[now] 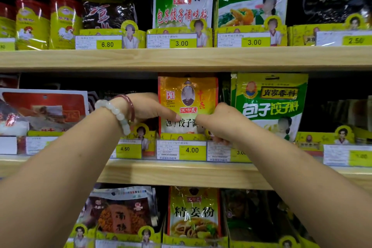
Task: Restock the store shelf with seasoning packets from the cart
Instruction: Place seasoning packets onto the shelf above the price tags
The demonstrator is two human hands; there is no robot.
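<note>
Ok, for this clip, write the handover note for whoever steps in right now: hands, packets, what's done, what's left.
Left hand: fingers curled on the left edge of the orange-yellow dumpling seasoning packet, thumb across its front.
Right hand: gripping the packet's lower right edge.
The packet stands upright in its yellow display box on the middle shelf, above the 4.00 price tag.
Done: this packet is in its slot, not yet released.
Left: let go, straighten if needed, fetch more. The cart is out of view, so the remaining stock is unknown.
</note>
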